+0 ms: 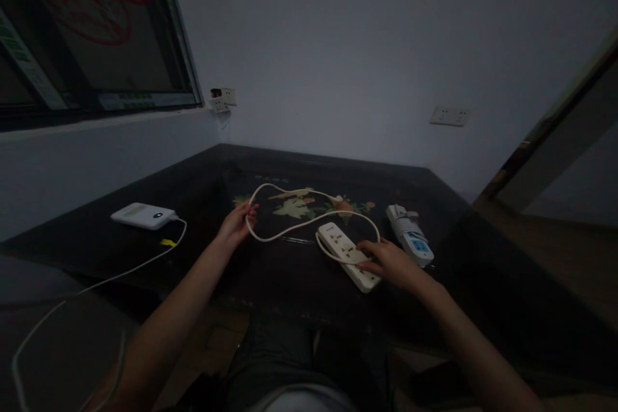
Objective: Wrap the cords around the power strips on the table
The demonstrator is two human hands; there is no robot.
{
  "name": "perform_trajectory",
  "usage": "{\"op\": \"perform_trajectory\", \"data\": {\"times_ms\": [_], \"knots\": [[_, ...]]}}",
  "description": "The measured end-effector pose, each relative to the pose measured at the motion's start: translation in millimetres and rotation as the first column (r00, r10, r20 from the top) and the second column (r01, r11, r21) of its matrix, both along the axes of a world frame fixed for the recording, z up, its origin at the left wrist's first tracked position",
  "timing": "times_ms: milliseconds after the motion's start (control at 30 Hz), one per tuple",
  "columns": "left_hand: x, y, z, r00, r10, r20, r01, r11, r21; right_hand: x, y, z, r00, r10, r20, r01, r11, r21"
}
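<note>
A white power strip (335, 238) lies slanted on the dark table, its sockets facing up. Its long pale cord (263, 240) spreads across the table in loose loops. My left hand (235, 225) pinches a bend of this cord, left of the strip. Over the strip's near half, my right hand (391, 262) has its thumb and fingers around the cord, close to the strip's top; exactly how the fingertips close is partly hidden. At the cord's far end, what looks like the plug (338, 199) rests on the table's flower pattern.
To the right lies a second power strip (418, 246) with its cord wrapped around it. A white box-shaped device (143, 215) with a thin cable (140, 266) sits at the left; the cable drops off the table. Wall sockets (449, 116) are behind, and a window is at left.
</note>
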State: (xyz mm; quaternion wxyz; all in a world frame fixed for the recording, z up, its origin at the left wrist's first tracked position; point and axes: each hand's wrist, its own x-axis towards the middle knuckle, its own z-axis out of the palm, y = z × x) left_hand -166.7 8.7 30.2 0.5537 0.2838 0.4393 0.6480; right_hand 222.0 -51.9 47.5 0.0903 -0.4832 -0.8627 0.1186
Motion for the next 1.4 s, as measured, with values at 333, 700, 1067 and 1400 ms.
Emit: {"op": "perform_trajectory", "data": {"times_ms": [333,700,1067,1400], "knots": [[-15,22,-28.1,0.834,0.066,-0.548,-0.069,0.997,0.016,-3,-9,10.4,0.986,0.134,-0.099,-0.124,0.987,0.106],[-18,25,-27.8,0.503,0.319,-0.803,-0.139,0.947,0.289,-42,13,39.8,0.933,0.043,-0.358,-0.001,0.993,0.117],[59,-52,-0.1,0.385,0.117,-0.915,0.344,0.902,0.260,-36,12,19.5,0.891,-0.052,-0.451,0.088,0.994,0.059],[137,-63,-25.8,-0.085,-0.106,-0.991,0.507,0.851,-0.134,-31,12,-10.5,0.922,-0.168,-0.349,0.170,0.985,-0.023]]}}
